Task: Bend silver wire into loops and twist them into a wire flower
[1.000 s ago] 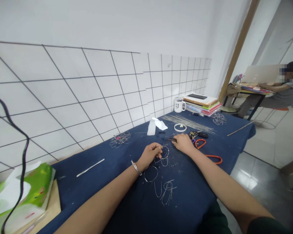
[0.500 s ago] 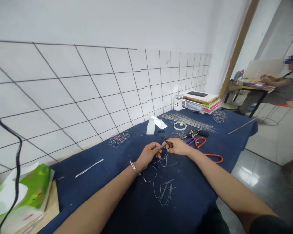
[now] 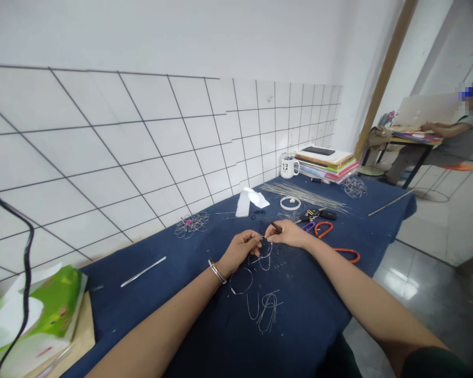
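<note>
Cable (image 3: 27,252), black and slack, hangs at the far left in front of a green soft pack (image 3: 63,299), and to its right a thin pale strip (image 3: 144,272) lies flat on the dark blue cloth (image 3: 142,325). Next comes a springy tangle of wire (image 3: 191,224) with a pink spot at its middle, near the tiled wall. Then the left hand (image 3: 244,247), a bangle at its wrist, pinches narrowly, thumb against fingers, on the looped wire piece (image 3: 265,257), which sits between the two hands, its loops dangling just over the cloth. That piece looks very light, thin and springy, probably smooth enough to roll between fingertips and easy to kink; it seems best held by a firm pinch at the joined top, leaving the open curves unsqueezed. Below lie a separate wire ring (image 3: 252,278) and a small bunch of bent wires (image 3: 270,310). The right hand (image 3: 286,233) is curled around a dark tool (image 3: 276,227), its fingertips close together at the top of the piece; whether they grip the wire too, I cannot tell. Further right lie orange handles (image 3: 324,229).
</note>
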A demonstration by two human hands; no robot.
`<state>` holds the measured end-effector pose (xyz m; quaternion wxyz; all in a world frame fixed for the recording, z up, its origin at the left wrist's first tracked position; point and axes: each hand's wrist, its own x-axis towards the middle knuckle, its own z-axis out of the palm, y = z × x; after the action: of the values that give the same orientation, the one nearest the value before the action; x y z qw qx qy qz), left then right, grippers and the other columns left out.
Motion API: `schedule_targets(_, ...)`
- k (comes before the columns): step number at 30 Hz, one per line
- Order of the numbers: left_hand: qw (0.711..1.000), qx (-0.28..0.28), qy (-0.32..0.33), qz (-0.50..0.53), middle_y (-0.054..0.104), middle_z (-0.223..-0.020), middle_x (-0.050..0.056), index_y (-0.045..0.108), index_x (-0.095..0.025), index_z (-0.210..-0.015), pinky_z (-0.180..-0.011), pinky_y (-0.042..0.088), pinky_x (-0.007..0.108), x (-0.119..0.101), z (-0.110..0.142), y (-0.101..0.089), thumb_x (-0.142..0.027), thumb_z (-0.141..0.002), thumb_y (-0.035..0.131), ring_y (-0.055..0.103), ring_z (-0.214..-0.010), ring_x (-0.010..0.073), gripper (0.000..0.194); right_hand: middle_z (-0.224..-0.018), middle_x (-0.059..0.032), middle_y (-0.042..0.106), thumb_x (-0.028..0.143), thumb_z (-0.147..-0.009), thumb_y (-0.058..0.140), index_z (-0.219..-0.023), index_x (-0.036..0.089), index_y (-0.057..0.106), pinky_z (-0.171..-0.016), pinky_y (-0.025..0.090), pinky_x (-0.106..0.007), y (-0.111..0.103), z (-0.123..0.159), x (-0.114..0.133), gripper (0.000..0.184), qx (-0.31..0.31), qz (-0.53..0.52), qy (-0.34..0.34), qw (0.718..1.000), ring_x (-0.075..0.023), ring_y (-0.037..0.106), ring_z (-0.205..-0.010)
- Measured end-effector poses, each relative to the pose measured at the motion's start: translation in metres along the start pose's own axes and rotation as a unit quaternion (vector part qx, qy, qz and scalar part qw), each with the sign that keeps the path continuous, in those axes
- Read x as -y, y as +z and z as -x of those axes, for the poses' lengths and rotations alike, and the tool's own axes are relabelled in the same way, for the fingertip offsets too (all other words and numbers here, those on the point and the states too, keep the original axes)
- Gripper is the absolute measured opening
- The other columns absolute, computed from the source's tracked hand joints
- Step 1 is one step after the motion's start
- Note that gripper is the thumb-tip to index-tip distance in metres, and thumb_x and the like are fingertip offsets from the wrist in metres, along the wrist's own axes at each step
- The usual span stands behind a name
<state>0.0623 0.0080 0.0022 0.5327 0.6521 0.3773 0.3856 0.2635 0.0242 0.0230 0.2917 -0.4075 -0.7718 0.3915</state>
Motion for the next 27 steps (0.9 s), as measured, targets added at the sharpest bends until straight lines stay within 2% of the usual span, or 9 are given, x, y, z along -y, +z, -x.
schedule_targets(4, 1.000, -0.006, 0.012, -0.002, 0.060, -0.069, 0.003, 0.056, -0.013, -0.083, -0.050, 0.040, 0.020, 0.0002, 0.0002, 0.0006, -0.040, -0.078, 0.052, 0.053, -0.052, 0.0083, 0.028, -0.070, -0.0003, 0.060, 0.028, -0.065, 0.061, -0.081, 0.015, 0.064, -0.063, 0.040, -0.024, -0.0072, 0.0016, 0.0029, 0.021, 0.001, -0.019, 0.013, 1.000, -0.0117, 0.052, -0.065)
schedule_targets(10, 0.998, -0.028, 0.032, -0.037, 0.056, -0.059, 0.000, 0.055, -0.014, -0.080, -0.050, 0.039, 0.019, -0.0015, 0.0027, -0.0002, -0.039, -0.079, 0.050, 0.052, -0.050, 0.0084, 0.026, -0.069, 0.0001, 0.058, 0.029, -0.064, 0.062, -0.080, 0.015, 0.064, -0.062, 0.039, -0.024, -0.0105, 0.0040, 0.0079, 0.021, 0.030, -0.043, 0.027, 0.998, -0.0115, 0.050, -0.065)
schedule_targets(27, 0.999, -0.030, -0.006, -0.017, 0.057, -0.053, 0.000, 0.053, -0.015, -0.080, -0.042, 0.039, 0.018, 0.0027, 0.0031, -0.0004, -0.043, -0.079, 0.048, 0.050, -0.044, 0.0081, 0.029, -0.070, -0.0003, 0.061, 0.029, -0.064, 0.062, -0.080, 0.015, 0.064, -0.060, 0.040, -0.023, -0.0051, 0.0022, 0.0060, 0.021, 0.039, -0.032, 0.026, 0.998, -0.0116, 0.052, -0.063)
